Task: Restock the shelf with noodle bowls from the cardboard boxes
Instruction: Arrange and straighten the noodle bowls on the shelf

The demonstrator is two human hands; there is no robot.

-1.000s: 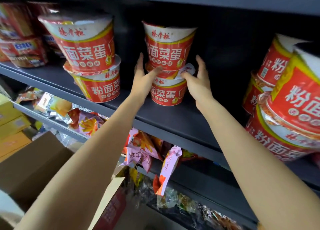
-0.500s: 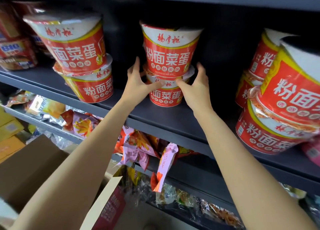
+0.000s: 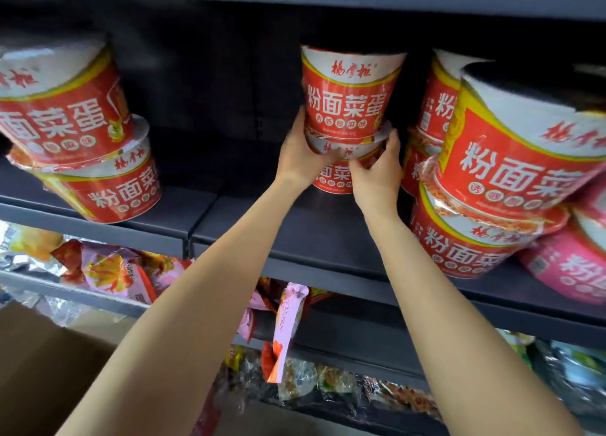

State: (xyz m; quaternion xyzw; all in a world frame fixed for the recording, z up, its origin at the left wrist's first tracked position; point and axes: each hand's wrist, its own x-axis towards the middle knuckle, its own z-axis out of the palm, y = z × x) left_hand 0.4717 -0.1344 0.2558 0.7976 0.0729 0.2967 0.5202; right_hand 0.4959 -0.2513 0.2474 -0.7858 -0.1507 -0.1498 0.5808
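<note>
Two red noodle bowls stand stacked at the middle of the dark shelf (image 3: 328,239). The upper bowl (image 3: 349,91) rests on the lower bowl (image 3: 333,178). My left hand (image 3: 300,153) wraps the left side of the lower bowl's rim and touches the upper bowl's base. On the right side of the same rim my right hand (image 3: 378,170) grips from the front. Another stack of two red bowls (image 3: 82,140) stands at the left. A further stack of red bowls (image 3: 498,186) fills the right.
A pink noodle bowl (image 3: 570,268) sits at the far right. An open cardboard box (image 3: 49,370) is at the lower left. The lower shelves hold snack packets (image 3: 108,271) and a hanging pink packet (image 3: 288,321).
The view has shifted so the middle stack now sits further right, close to the right stack. Both hands have closed in tighter around the lower bowl's rim.
</note>
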